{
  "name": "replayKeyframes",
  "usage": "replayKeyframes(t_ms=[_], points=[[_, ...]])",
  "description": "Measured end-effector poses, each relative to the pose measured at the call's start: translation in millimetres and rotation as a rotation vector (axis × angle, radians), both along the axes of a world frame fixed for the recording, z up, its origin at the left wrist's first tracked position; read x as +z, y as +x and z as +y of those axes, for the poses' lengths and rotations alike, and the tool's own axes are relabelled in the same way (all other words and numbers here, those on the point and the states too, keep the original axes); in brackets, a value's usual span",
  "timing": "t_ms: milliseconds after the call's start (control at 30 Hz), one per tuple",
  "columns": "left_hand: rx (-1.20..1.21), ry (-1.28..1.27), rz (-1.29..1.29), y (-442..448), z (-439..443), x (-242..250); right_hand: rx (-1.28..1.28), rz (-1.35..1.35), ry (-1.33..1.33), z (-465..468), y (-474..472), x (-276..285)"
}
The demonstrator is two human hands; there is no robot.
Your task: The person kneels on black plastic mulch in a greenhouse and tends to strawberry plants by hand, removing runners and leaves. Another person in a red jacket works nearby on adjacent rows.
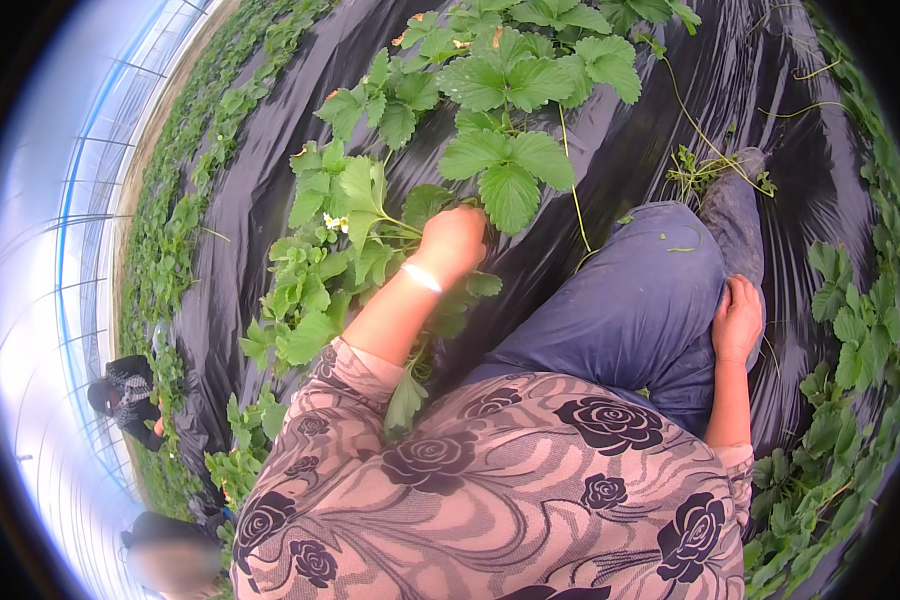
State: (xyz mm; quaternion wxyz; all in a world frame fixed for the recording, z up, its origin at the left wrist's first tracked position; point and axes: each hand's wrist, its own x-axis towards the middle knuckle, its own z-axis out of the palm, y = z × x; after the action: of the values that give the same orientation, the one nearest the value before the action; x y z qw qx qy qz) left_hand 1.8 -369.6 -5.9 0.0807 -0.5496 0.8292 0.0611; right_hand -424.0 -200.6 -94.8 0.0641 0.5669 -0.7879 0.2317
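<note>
My left hand (454,238), with a pale band (422,277) at the wrist, reaches in at the base of a strawberry plant (311,281). Its fingers curl down and their tips are hidden, so I cannot tell whether they grip the stems (401,224) that run to the hand. A light green leaf (364,196) and small white flowers (336,223) stand left of it. Just beyond the knuckles hangs a three-part strawberry leaf (508,174). My right hand (739,319) rests on my lower leg, fingers draped over the trouser cloth, with nothing visible in it.
Black plastic mulch (607,142) covers the bed. Plucked runners and stems (701,172) lie by my foot. More strawberry rows grow left (169,232) and right (855,330). One person (131,397) crouches at left; another person's head (172,551) is close at lower left.
</note>
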Motion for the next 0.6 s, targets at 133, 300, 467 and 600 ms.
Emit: replayKeyframes(t_ms=[133, 300, 467, 600], points=[[-0.079, -0.067, -0.102, -0.6, -12.4, -25.2, 0.008, 0.000, -0.004, 1.1, -1.1, -1.0], [-0.119, -0.172, -0.104, 4.6, -20.9, -40.4, -0.003, 0.011, 0.005, 0.9, -0.3, -0.8], [-0.305, -0.281, 0.067, -7.5, 1.0, -19.1, -0.006, -0.012, 0.004, 0.6, 1.0, 1.5], [-0.128, -0.174, 0.146, -4.6, 3.4, -5.2, 0.004, -0.021, -0.014, 1.1, 1.5, 2.3]])
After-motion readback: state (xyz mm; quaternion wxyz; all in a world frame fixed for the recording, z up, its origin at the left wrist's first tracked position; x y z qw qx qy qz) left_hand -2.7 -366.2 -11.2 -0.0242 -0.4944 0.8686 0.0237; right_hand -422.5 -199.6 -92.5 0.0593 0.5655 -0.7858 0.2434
